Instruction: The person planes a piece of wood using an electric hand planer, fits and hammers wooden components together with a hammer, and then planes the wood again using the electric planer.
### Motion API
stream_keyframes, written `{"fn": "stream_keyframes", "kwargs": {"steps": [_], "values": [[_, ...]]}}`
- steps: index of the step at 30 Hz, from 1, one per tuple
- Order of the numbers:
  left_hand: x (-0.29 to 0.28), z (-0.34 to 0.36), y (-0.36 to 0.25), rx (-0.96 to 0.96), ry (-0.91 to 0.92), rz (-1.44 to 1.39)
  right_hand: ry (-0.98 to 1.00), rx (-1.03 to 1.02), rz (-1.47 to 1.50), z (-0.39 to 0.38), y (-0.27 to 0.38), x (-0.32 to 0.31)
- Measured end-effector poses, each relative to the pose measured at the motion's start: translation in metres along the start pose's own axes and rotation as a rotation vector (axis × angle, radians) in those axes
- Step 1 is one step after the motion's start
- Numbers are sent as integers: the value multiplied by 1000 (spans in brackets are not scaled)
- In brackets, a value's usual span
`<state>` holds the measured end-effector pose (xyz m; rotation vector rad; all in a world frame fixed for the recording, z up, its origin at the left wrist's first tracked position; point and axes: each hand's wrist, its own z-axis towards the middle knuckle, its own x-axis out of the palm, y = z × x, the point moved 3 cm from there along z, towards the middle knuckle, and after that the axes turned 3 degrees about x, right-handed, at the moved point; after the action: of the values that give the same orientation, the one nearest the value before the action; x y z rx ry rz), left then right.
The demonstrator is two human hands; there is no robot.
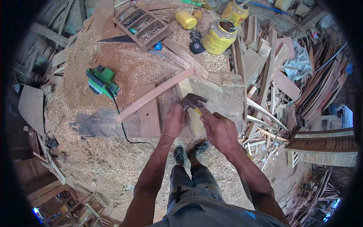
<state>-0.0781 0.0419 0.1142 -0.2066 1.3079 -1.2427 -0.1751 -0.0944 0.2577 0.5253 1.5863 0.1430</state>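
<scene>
My right hand (220, 129) grips a hammer (193, 101) by its yellowish handle, the dark head raised just above a pale wooden board (188, 90). My left hand (174, 120) presses down beside it on the workbench, fingers near the hammer head, possibly steadying something small that I cannot make out. A long reddish wooden strip (155, 94) lies diagonally across the bench, over a wider brown board (148, 113) with a small hole.
A green electric planer (102, 80) with a black cord sits at the left on the sawdust-covered workbench (94, 125). A compartmented wooden tray (141, 25), yellow containers (217, 38) and a handsaw (115, 39) lie beyond. Stacked timber offcuts (280, 83) crowd the right.
</scene>
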Motion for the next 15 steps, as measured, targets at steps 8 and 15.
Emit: {"fn": "stream_keyframes", "kwargs": {"steps": [8,15], "values": [[-3,1,33,-382,-248,-466,-292,207,55,-4,-101,46],[-38,2,38,-719,-452,-955,-227,313,-14,22,-168,97]]}}
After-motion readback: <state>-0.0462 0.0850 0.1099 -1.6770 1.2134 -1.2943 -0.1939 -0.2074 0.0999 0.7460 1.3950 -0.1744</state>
